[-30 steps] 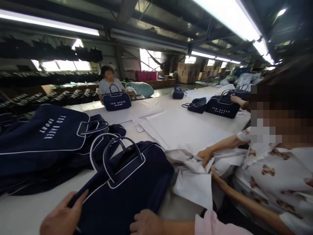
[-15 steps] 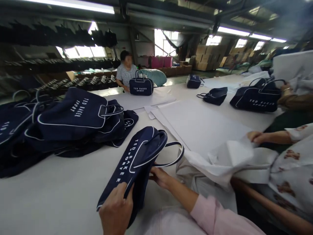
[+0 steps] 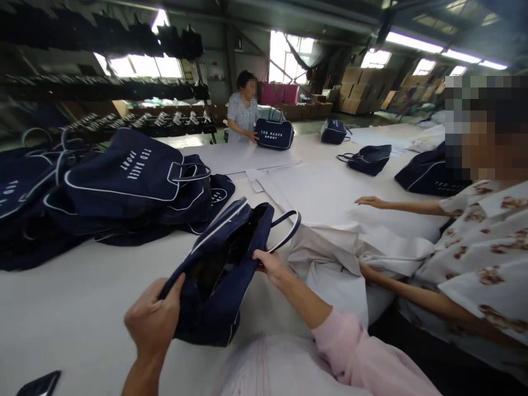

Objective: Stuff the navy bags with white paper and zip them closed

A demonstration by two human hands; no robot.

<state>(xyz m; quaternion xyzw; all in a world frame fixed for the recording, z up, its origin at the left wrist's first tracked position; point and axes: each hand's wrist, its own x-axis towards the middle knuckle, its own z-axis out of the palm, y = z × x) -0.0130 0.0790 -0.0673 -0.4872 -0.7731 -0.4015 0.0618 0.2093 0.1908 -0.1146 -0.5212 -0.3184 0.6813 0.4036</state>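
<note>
A navy bag [image 3: 223, 275] with white piping lies tilted on the white table [image 3: 82, 308] in front of me, its top gaping open. My left hand [image 3: 153, 322] grips the near end of the bag. My right hand [image 3: 270, 264] holds the far rim of the opening near the white-edged handles. A crumpled heap of white paper [image 3: 330, 258] lies just right of the bag.
A stack of flat navy bags [image 3: 124, 187] fills the left of the table. A person in a printed shirt [image 3: 474, 258] at my right handles the white paper. Another person [image 3: 243, 113] stands at the far end with a bag [image 3: 274, 133]. A dark phone [image 3: 39, 383] lies at the near left edge.
The bag turned from showing its lettered side to showing its open top, and both my hands have pulled the opening apart. The person at my right reached one arm out over the paper sheets.
</note>
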